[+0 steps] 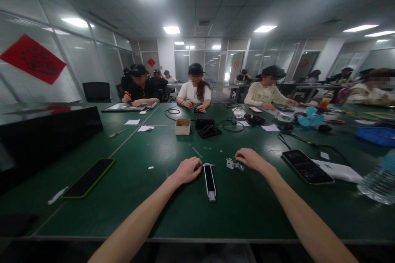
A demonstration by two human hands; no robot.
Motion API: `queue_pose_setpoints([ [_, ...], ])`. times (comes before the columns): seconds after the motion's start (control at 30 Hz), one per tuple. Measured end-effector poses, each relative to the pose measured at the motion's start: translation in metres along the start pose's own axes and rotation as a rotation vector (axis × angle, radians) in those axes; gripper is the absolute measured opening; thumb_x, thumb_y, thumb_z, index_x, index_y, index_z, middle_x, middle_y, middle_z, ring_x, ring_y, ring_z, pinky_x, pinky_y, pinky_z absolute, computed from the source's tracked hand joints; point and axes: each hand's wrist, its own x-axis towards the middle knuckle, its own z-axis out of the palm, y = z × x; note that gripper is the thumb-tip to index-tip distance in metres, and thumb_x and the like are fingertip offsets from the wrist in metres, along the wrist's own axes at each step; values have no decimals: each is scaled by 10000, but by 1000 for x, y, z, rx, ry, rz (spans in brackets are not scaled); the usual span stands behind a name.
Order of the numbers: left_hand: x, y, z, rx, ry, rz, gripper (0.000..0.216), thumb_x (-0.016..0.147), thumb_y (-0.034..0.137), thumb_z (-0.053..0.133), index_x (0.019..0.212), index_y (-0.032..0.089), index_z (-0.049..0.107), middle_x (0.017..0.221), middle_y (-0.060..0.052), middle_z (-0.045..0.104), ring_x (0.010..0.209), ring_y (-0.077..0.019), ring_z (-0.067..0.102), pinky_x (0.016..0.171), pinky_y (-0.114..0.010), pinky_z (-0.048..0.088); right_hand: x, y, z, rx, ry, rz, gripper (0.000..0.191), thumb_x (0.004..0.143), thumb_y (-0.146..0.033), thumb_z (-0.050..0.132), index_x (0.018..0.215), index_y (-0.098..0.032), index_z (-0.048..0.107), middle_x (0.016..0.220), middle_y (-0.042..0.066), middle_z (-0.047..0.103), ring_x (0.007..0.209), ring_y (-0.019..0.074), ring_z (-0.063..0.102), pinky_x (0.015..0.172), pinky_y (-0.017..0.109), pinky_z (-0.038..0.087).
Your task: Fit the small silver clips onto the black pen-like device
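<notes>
Though unclear, one bar (210, 181), two hands (187, 170) (250, 159).

Left grip (187, 170) and right grip (249, 159) are bare, forearms unsleeved throughout.

table (173, 213): dark green
slim device (210, 181) at left fingertips (197, 167): black face, white rim
small part (234, 165) at right fingers (240, 157): silver-grey
</notes>
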Motion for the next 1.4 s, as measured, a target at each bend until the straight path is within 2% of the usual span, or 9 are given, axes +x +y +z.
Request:
queue_pose_setpoints([
  [0.17, 0, -2, 4, 29, 17, 2, 125, 866, 255, 449, 905, 183, 543, 834, -21, 572, 744, -150, 540, 661, -250, 410, 6, -2, 4, 0, -47, 63, 194, 818, -321, 536, 849, -196, 681, 894, 57, 665, 799, 163, 599, 669, 226, 418],
  [0.33, 1, -2, 5, 27, 5, -19, 120, 865, 253, 455, 909, 186, 544, 845, -20, 573, 745, -145, 543, 659, -249, 409, 14, -8, 5, 0, -76, 173, 150, 759, -249, 556, 783, -176, 685, 813, 58, 683, 736, 160, 616, 588, 206, 385],
  [0.5, 0, -1, 2, 1, -6, -28, 120, 864, 251, 450, 902, 184, 542, 848, -20, 567, 737, -141, 535, 659, -248, 404, 13, -12, 3, 29, -72, 173, 116, 722, -207, 555, 730, -166, 663, 763, 46, 676, 685, 138, 608, 553, 191, 367],
  [0.6, 0, 1, 0, -4, -16, -29, 126, 867, 252, 445, 904, 181, 542, 859, -25, 568, 745, -143, 534, 660, -247, 409, 10, -15, 2, 57, -18, 129, 119, 740, -219, 537, 762, -156, 636, 805, 52, 665, 699, 131, 594, 574, 192, 380],
  [0.73, 0, 2, -1, -2, -20, -32, 139, 869, 255, 441, 909, 178, 549, 851, -24, 570, 737, -142, 533, 662, -250, 416, 6, -30, 5, 125, 119, -12, 144, 791, -238, 486, 819, -151, 597, 807, 48, 638, 703, 133, 573, 618, 220, 411],
  [0.87, 0, 2, -1, 4, -3, -25, 133, 863, 250, 437, 889, 178, 546, 828, -21, 566, 724, -145, 527, 651, -254, 413, 1, -60, 15, 253, 137, -167, 146, 811, -231, 485, 866, -158, 599, 799, 29, 620, 674, 126, 559, 621, 241, 444],
  [1.03, 0, 2, -1, 6, -4, -19, 127, 855, 236, 439, 899, 179, 544, 835, -24, 570, 736, -148, 530, 659, -254, 412, -3, -88, 23, 340, 141, -221, 164, 808, -174, 493, 910, -157, 620, 833, 33, 619, 705, 132, 561, 652, 261, 474],
  [1.23, 0, 1, 1, 24, 4, -12, 124, 846, 227, 446, 905, 185, 547, 837, -24, 577, 768, -155, 541, 692, -257, 411, -4, -88, 27, 370, 125, -261, 166, 820, -191, 507, 937, -158, 620, 860, 34, 609, 720, 132, 554, 660, 263, 475],
  [1.4, -1, 1, 0, 22, 13, -5, 121, 853, 236, 446, 900, 185, 545, 828, -22, 571, 745, -151, 540, 657, -247, 407, -4, -85, 28, 403, 93, -248, 167, 848, -236, 506, 964, -169, 607, 920, 33, 605, 788, 139, 561, 718, 282, 481],
])
